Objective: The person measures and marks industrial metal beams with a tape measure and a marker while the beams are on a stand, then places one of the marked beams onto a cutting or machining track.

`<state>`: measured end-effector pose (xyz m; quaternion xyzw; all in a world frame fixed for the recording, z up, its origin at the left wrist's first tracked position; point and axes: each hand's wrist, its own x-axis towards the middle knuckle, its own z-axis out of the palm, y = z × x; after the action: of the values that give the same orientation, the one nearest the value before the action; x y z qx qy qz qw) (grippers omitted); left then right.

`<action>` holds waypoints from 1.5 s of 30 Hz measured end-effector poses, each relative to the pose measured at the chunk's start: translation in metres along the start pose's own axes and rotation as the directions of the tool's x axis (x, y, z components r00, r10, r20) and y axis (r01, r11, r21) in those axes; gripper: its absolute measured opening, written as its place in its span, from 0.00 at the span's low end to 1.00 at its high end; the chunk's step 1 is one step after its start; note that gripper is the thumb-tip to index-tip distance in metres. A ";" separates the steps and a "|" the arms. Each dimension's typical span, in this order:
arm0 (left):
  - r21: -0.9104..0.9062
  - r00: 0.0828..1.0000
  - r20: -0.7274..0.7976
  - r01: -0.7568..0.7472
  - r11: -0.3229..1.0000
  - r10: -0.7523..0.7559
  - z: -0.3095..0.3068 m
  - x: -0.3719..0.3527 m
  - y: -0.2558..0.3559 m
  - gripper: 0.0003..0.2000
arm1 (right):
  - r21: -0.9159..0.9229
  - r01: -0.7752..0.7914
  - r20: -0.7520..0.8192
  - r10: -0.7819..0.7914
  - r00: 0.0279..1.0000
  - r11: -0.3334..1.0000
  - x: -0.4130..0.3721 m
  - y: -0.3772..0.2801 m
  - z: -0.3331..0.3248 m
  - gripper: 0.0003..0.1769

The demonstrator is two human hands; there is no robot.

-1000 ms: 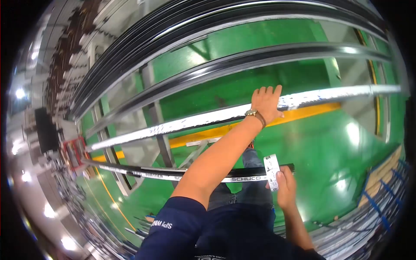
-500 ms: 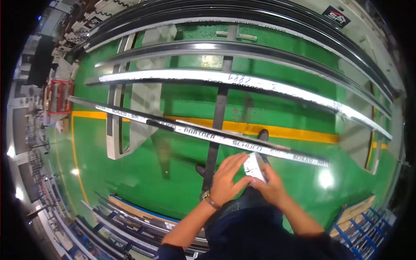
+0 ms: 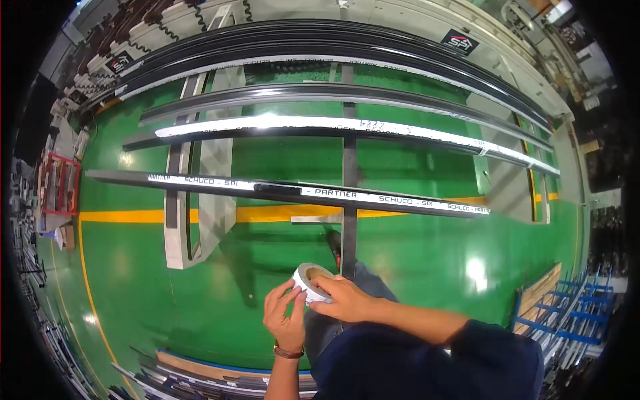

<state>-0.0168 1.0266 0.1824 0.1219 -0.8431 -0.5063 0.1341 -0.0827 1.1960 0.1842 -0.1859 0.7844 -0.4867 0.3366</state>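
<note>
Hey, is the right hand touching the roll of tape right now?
Touching. The head view shows the right hand with its fingers wrapped over the side of the tape roll, while the left hand pinches the roll's other edge.

Hands: 2, i.e. left hand [image 3: 285,317] + right hand [image 3: 343,300]. Tape roll [image 3: 308,277]: 1. Wristband [image 3: 288,351]: 1. Single long profiles: 3, i.e. dark profile [image 3: 320,92], white-film profile [image 3: 320,122], Schuco-lettered profile [image 3: 373,197]. Black profile bundle [image 3: 300,37] at back: 1. Grey stands [image 3: 213,220]: 2. SPI plates [image 3: 460,41]: 2. Yellow floor line [image 3: 133,216]: 1.
</note>
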 end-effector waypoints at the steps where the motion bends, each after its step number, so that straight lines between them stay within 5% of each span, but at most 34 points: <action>1: 0.001 1.000 0.009 -0.003 1.000 0.003 0.005 0.007 0.000 0.06 | -0.008 -0.010 -0.034 0.010 0.999 1.000 0.001 0.003 -0.002 0.26; 6: -0.007 0.981 0.179 -0.079 0.997 0.079 0.042 0.056 0.006 0.05 | 0.139 -0.130 -0.196 0.156 0.968 0.982 0.005 0.014 -0.027 0.25; 9: 0.015 0.921 0.330 -0.225 0.974 0.208 0.073 0.102 0.009 0.03 | 0.407 -0.083 -0.322 0.228 0.919 0.910 0.012 0.028 -0.041 0.19; 11: -0.051 0.893 0.433 -0.113 0.992 0.124 0.098 0.140 0.024 0.03 | 0.483 -0.016 -0.415 0.245 0.876 0.876 0.009 0.026 -0.063 0.13; 12: -0.086 0.878 0.471 -0.056 0.995 0.090 0.118 0.162 0.032 0.03 | 0.596 0.026 -0.445 0.303 0.843 0.802 0.011 0.031 -0.073 0.15; 14: -0.159 0.794 0.562 -0.173 0.972 0.233 0.170 0.204 0.048 0.05 | 0.767 0.124 -0.464 0.411 0.785 0.630 0.015 0.041 -0.100 0.17; 15: -0.184 0.768 0.564 -0.242 0.953 0.303 0.199 0.221 0.060 0.05 | 0.784 0.090 -0.461 0.478 0.748 0.614 0.015 0.045 -0.126 0.16; 16: -0.207 0.741 0.560 -0.309 0.928 0.371 0.230 0.237 0.072 0.06 | 0.702 0.244 -0.618 0.403 0.675 0.669 0.024 0.066 -0.141 0.16; 18: -0.240 0.709 0.573 -0.336 0.911 0.412 0.294 0.267 0.085 0.07 | 0.719 0.146 -0.599 0.499 0.626 0.680 0.026 0.082 -0.199 0.15; 20: -0.173 0.696 0.594 -0.380 0.909 0.404 0.358 0.290 0.085 0.08 | 0.641 0.214 -0.703 0.453 0.548 0.737 0.040 0.117 -0.238 0.16; 25: -0.037 0.697 0.607 -0.456 0.889 0.382 0.468 0.341 0.050 0.08 | 0.710 0.120 -0.639 0.564 0.522 0.694 0.086 0.192 -0.302 0.20; 28: 0.040 0.702 0.616 -0.481 0.876 0.357 0.486 0.355 0.036 0.09 | 0.707 0.064 -0.633 0.590 0.501 0.705 0.098 0.192 -0.321 0.21; 33: 0.154 0.687 0.726 -0.181 0.971 0.013 0.499 0.372 0.030 0.12 | 0.781 0.083 -0.569 0.652 0.501 0.619 0.106 0.194 -0.327 0.24; 36: 0.038 0.646 0.761 -0.130 0.991 0.055 0.501 0.377 0.020 0.13 | 0.739 -0.024 -0.584 0.659 0.474 0.673 0.101 0.197 -0.323 0.23; 45: 0.137 0.601 0.798 -0.096 0.986 -0.052 0.507 0.380 0.022 0.12 | 0.792 -0.011 -0.542 0.711 0.448 0.610 0.103 0.198 -0.319 0.21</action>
<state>-0.5503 1.3229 0.0123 -0.1166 -0.8544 -0.4339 -0.2609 -0.3738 1.4263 0.0684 0.3970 0.6202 -0.6726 0.0735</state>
